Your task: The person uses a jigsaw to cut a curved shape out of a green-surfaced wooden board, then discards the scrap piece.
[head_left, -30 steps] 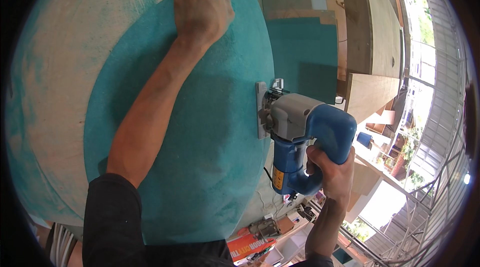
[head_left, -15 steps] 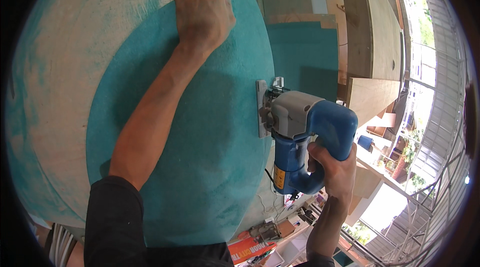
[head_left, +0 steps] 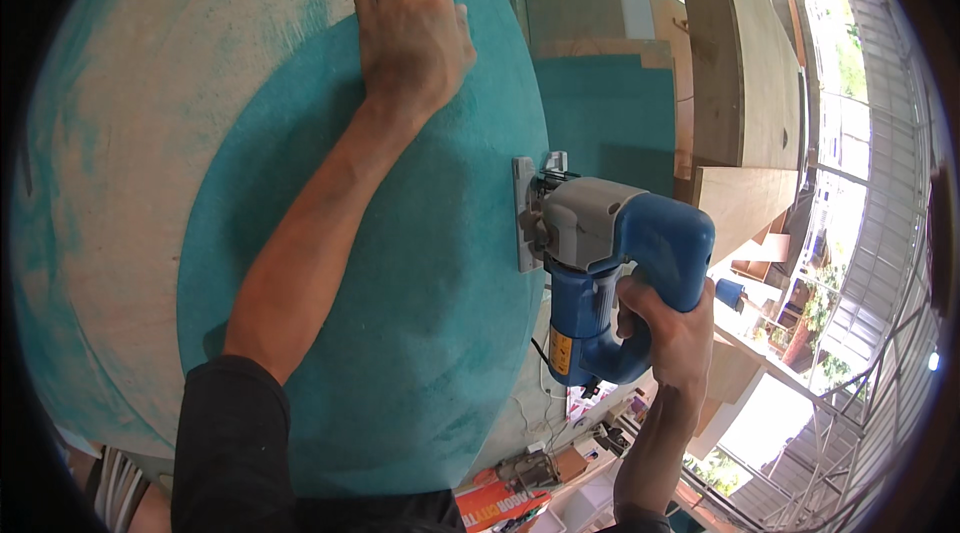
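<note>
A large teal board (head_left: 400,353) with a curved outline lies in front of me. At its far end my left hand (head_left: 415,48) rests on it, the fingers bent over the edge and their tips hidden. My right hand (head_left: 675,328) is wrapped round the handle of a blue and grey jigsaw (head_left: 590,223). The saw's flat metal shoe (head_left: 524,215) sits against the board's curved right edge. I cannot see the blade.
Left of the board spreads a pale, teal-streaked surface (head_left: 130,183). Beyond the saw stand a teal panel (head_left: 610,98) and wooden boards (head_left: 765,63). An orange-red sheet (head_left: 500,505), cables (head_left: 530,423) and assorted items lie at the lower right. Metal framework (head_left: 860,393) stands farther right.
The view has shifted slightly, so the board and my left hand appear a little lower. The jigsaw has moved slightly along the board's right edge, away from me.
</note>
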Available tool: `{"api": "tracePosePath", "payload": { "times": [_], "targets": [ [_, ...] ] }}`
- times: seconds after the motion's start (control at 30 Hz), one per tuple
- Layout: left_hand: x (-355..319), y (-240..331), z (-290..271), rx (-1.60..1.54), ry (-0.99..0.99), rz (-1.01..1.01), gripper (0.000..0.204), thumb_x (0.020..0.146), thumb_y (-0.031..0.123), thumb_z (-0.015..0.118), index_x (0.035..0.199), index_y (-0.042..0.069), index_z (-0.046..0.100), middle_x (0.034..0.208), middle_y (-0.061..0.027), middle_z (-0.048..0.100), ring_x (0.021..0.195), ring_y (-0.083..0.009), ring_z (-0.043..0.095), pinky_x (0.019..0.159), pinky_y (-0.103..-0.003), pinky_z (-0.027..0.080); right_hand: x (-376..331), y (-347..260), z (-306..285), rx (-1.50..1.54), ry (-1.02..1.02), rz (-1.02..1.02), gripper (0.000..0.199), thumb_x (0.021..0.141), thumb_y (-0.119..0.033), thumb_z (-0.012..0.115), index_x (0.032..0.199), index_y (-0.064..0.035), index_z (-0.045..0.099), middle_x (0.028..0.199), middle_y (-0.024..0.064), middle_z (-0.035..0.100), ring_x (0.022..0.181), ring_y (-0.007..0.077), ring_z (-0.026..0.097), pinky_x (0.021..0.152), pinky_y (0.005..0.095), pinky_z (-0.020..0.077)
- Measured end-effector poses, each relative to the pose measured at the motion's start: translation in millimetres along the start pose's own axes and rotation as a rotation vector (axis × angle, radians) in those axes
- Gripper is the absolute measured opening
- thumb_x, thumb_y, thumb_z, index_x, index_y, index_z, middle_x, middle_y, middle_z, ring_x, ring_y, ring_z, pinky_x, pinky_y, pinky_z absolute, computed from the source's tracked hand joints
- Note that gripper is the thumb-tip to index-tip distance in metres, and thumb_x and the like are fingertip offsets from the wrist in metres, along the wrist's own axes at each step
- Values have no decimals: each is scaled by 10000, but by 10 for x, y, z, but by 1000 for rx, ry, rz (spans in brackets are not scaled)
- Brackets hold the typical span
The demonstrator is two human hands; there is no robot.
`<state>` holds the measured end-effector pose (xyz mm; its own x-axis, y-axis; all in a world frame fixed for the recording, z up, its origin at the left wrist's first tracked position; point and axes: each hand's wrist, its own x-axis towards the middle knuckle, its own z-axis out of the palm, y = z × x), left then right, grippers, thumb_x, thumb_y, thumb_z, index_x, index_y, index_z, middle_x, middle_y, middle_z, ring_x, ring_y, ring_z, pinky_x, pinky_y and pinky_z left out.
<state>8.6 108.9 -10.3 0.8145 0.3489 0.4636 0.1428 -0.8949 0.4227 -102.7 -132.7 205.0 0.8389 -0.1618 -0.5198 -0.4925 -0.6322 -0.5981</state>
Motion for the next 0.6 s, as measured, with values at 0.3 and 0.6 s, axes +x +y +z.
{"api": "tracePosePath", "payload": {
  "times": [0.3, 0.6],
  "targets": [
    [-76, 38, -119, -7, -4, -15, 394, 912, 231, 712, 1267, 61, 687, 1143, -91, 580, 1098, -280, 563, 961, -452, 447, -58, -18, -35, -43, -6, -7, 151, 810, -132, 771, 824, 0, 702, 694, 54, 667, 536, 133, 609, 533, 286, 470],
    [-251, 59, -106, -10, -14, -25, 402, 905, 230, 723, 1267, 60, 682, 1146, -91, 571, 1097, -280, 554, 959, -446, 444, -40, 79, 12, -61, 0, -31, 148, 811, -135, 758, 807, 1, 700, 665, 47, 650, 531, 128, 600, 529, 285, 454]
  ]
}}
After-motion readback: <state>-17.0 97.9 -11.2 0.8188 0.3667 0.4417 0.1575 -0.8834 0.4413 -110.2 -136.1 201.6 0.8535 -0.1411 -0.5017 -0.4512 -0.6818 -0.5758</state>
